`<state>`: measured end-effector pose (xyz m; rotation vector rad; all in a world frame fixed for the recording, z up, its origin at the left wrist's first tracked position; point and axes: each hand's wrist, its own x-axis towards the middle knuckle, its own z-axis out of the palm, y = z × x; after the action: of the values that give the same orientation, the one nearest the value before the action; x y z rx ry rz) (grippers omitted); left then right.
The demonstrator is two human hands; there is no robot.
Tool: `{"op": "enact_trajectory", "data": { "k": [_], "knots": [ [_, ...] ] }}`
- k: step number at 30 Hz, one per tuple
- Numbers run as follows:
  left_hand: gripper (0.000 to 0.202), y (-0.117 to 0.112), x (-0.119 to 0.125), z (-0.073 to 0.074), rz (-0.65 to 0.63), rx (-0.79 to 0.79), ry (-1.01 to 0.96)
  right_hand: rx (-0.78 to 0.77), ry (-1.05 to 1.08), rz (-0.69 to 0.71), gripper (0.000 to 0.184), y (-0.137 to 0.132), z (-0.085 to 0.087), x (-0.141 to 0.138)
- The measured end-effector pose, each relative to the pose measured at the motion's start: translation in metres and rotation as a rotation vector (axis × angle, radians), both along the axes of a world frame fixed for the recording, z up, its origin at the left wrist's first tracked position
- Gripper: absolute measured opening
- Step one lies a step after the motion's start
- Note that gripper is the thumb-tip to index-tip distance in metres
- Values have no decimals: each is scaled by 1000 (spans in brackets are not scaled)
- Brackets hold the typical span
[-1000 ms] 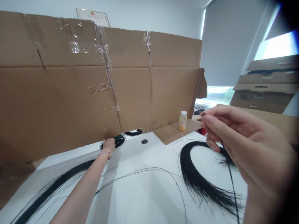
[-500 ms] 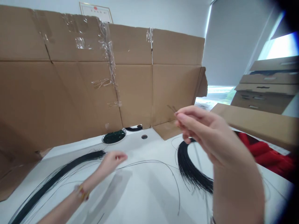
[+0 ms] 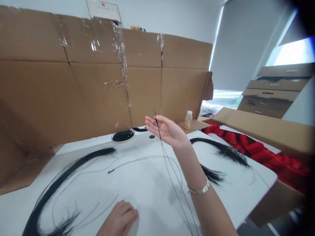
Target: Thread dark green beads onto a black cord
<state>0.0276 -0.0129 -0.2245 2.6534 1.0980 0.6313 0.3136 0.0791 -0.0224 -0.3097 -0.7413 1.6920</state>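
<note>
Right hand [image 3: 167, 131], half-open beside the dark dish [image 3: 122, 135], with black strands [image 3: 162, 149] pinched, best kept taut; left hand [image 3: 120, 219] laid nearer, curled, contents hidden.

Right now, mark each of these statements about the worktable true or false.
1. The right hand holds thin black strands up above the white table. True.
2. The left hand reaches into the small dish. False: it lies low on the table's near edge, far from the dish.
3. The white-capped bottle lies on its side. False: it stands upright on a cardboard flap.
4. Black strand bundles lie on both sides of the table, a left bundle and a right bundle. True.
5. The cardboard box on the right holds blue things. False: it holds red items.
</note>
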Motion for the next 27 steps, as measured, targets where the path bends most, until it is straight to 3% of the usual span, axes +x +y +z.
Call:
{"op": "enact_trajectory", "data": {
  "k": [3, 8, 11, 16, 21, 27],
  "knots": [
    [28, -7, 4, 4, -52, -78, 130, -67, 87, -31, 15, 9, -6, -2],
    [21, -5, 6, 0, -66, 132, 28, -112, 142, -120, 18, 22, -15, 3],
    [19, -5, 8, 1, -106, 188, 30, -98, 133, -145, 11, 22, -15, 6],
    [19, -3, 8, 4, -127, 194, 46, -55, 109, -139, 17, 21, -15, 7],
    [30, -4, -1, 2, -65, -106, 57, -73, 63, -147, 17, 20, -13, 6],
    [30, -1, -7, 21, 25, -461, 52, -67, 61, -164, 22, 15, -12, 7]
  ]
}}
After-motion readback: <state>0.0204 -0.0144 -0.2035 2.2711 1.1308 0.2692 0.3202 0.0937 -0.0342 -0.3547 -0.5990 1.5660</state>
